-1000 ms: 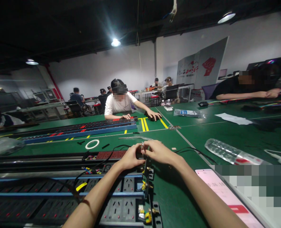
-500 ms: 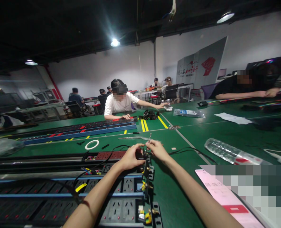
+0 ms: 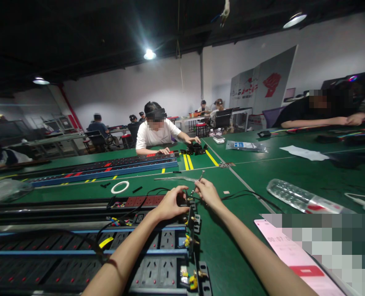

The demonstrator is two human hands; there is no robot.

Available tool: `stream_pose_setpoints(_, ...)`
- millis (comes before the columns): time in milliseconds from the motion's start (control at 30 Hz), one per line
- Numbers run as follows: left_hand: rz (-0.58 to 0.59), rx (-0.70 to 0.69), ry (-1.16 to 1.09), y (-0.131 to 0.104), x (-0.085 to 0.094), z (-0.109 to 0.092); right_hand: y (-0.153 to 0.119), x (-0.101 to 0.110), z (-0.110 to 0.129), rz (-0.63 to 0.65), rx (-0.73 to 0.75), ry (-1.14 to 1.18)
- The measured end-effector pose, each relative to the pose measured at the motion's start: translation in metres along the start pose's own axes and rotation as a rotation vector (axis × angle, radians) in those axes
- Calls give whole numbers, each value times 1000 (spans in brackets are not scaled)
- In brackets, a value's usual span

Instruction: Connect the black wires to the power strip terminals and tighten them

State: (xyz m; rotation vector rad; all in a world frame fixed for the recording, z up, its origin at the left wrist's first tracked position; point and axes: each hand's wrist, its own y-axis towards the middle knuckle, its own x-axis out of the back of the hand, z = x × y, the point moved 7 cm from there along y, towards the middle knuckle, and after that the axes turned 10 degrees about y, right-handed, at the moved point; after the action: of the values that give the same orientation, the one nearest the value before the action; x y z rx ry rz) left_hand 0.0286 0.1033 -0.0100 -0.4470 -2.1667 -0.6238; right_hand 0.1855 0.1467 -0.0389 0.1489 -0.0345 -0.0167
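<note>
Several long power strips [image 3: 151, 273] lie side by side, their black end plates with slotted brackets [image 3: 196, 224] and brass studs facing right. My left hand [image 3: 169, 205] is closed, thumb and fingers curled around the end of the far strip, which has dark red sockets [image 3: 139, 201]. A thin metal wrench [image 3: 202, 175] stands tilted to the right in my right hand [image 3: 209, 192], pinched between thumb and fingers. Its lower end is by the far strip's end plate; whether it sits on a nut there is too small to tell. Yellow-green wires [image 3: 193, 282] show at the nearer strip ends.
A black cable [image 3: 244, 191] runs right across the green table. Right of my arm lie a phone [image 3: 293, 250] and a clear plastic bottle [image 3: 296, 195]. A white ring [image 3: 120, 187] lies beyond the strips. Across the table a co-worker [image 3: 156, 133] handles black parts [image 3: 197, 149].
My right hand has shifted slightly right, and the wrench leans further right. My left hand stays in place. The co-worker's hand opposite has moved from the white device to the black parts.
</note>
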Motion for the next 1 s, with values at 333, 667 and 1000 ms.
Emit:
stream_pose_setpoints(333, -6, -8, -23, 1, -2, 4, -38, -25, 77, 382, 383, -409)
stream_pose_setpoints(667, -21, -24, -57, 1, 0, -1, -48, -35, 86, 502, 415, -424)
stream_pose_setpoints(1000, -3, -23, -25, 1, 0, 0, -32, -30, 63, 447, 327, -208)
